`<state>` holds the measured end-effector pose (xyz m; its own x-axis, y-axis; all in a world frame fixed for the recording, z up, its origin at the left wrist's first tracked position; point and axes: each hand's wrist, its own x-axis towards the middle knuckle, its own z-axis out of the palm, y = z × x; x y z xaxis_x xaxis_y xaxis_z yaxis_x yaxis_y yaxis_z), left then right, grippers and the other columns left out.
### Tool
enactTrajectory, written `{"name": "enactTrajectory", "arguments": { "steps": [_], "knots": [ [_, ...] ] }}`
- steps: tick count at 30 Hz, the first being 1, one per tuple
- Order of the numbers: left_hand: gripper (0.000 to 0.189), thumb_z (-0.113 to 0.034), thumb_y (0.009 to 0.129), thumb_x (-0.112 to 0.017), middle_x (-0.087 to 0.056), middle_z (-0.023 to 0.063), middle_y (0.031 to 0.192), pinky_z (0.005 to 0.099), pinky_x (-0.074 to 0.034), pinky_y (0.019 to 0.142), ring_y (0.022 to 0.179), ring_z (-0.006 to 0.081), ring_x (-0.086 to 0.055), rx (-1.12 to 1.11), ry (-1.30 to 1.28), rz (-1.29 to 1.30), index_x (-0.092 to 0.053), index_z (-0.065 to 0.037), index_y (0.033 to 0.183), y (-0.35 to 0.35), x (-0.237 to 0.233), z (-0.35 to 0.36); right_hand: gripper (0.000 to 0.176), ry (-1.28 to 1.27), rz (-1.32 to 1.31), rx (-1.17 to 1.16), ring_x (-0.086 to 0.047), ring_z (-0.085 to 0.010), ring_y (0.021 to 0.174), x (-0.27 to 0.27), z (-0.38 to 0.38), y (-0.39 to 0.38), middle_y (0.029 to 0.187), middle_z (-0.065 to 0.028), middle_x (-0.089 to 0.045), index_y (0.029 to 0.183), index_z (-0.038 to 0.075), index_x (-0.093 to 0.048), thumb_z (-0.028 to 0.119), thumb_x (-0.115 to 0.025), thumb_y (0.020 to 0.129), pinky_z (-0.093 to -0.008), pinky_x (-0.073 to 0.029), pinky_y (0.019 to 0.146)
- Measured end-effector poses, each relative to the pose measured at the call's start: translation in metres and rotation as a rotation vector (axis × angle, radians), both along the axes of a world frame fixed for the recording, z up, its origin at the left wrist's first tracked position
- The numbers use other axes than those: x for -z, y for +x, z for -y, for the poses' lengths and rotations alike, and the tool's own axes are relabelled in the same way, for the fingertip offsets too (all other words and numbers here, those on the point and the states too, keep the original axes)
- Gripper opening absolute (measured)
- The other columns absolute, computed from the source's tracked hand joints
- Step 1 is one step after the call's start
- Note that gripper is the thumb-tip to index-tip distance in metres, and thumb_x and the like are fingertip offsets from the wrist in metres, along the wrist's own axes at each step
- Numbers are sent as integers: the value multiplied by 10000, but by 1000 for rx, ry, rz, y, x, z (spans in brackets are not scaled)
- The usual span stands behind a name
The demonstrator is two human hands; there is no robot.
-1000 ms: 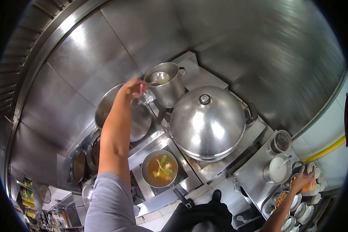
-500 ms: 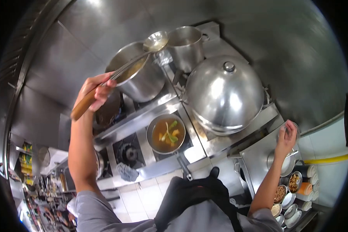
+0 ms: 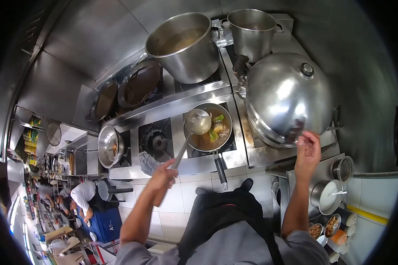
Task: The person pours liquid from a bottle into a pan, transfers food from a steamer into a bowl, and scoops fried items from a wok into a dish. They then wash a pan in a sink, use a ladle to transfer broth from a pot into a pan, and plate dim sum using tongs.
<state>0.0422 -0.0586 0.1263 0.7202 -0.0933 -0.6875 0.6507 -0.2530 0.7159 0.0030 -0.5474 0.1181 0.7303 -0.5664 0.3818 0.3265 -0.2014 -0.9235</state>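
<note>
My left hand [image 3: 163, 176] is closed round the handle of a metal ladle [image 3: 197, 122]. The ladle's bowl is over the left part of a pan [image 3: 225, 142] of brown broth, which holds green vegetable pieces and yellow chunks. The pan stands on the front burner, its handle pointing toward me. My right hand [image 3: 308, 152] is raised near the lower right edge of a large domed steel lid [image 3: 287, 97]. Its fingers are loosely bent and apart, with nothing seen in them.
Behind the pan stand a large stockpot [image 3: 188, 62] and a smaller pot [image 3: 252, 39]. To the left are a metal bowl [image 3: 108, 148], a grey cloth [image 3: 149, 163] and an unlit burner [image 3: 157, 140]. A white-filled pot [image 3: 329, 198] is at right. A person [image 3: 84, 196] is at far left.
My left hand has brought the ladle down from beside the stockpot to the pan. My right hand has moved from the side counter toward the domed lid. The view has shifted.
</note>
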Motion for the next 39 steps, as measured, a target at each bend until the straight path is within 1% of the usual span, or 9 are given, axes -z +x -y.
{"name": "enactTrajectory", "arguments": {
  "steps": [7,17,21,23,31,34,35,36,39],
  "knots": [
    [731,-50,895,-655,-682,247,1031,410,-550,726,835,406,-682,391,761,773,-404,-151,1574,-69,118,-49,243,-87,-210,-147,-608,-122,921,7,-68,-47,1158,-80,-573,1175,-6,-625,-40,-637,935,-256,-518,812],
    [693,-21,961,-534,-664,51,1017,279,-520,570,748,152,-620,-374,-384,309,-341,-231,1593,8,289,-77,739,255,-1089,-976,-595,-234,1148,157,-375,-73,1383,-143,-528,1545,166,-295,326,-716,958,-424,-570,878],
    [793,-337,795,-764,-266,409,1566,528,-218,1247,1498,538,-226,776,568,777,-467,-31,1462,-18,246,-103,631,474,-1208,-850,-620,-205,943,207,-444,-60,1194,-81,-593,1522,222,-345,274,-673,985,-383,-581,742],
    [707,-256,889,-642,-297,304,1607,504,-316,1205,1477,447,-325,68,79,733,-422,-49,1528,-73,256,-136,437,351,-1226,-771,-584,-152,788,244,-455,-57,1016,-31,-613,1380,245,-494,214,-666,979,-313,-543,634],
    [394,-84,921,-520,-694,188,1049,412,-534,855,963,305,-663,-826,763,427,-650,-108,1292,-479,285,-481,346,83,-1625,-713,-613,-192,868,320,-448,-32,1101,-21,-647,1270,157,-559,309,-649,973,-331,-544,758],
    [549,-168,971,-514,-653,228,1266,500,-511,933,1082,410,-645,-1334,1015,-205,-446,-68,1507,-665,222,-567,409,-410,-1840,-865,-624,-186,886,300,-469,-40,1116,-26,-658,1300,136,-566,346,-667,964,-336,-546,761],
    [613,-176,964,-516,-672,234,1225,500,-524,897,1023,409,-668,-1423,1651,134,-374,-84,1553,-724,238,-589,414,-498,-1856,-895,-626,-189,894,290,-484,-45,1121,-29,-660,1305,137,-567,345,-670,963,-340,-545,770],
    [613,-162,954,-527,-662,251,1241,488,-536,869,1000,392,-680,-1642,1156,-406,-377,-92,1545,-749,184,-598,419,-578,-1874,-936,-627,-192,903,277,-498,-52,1125,-31,-662,1310,139,-567,345,-674,961,-344,-543,778],
    [535,-285,939,-626,-560,225,1383,501,-516,904,1096,372,-642,-1836,1339,-737,-519,-136,1441,-862,199,-624,434,-717,-1876,-1020,-632,-201,928,253,-529,-63,1138,-39,-669,1324,143,-568,344,-684,957,-355,-539,805]
  ]
}}
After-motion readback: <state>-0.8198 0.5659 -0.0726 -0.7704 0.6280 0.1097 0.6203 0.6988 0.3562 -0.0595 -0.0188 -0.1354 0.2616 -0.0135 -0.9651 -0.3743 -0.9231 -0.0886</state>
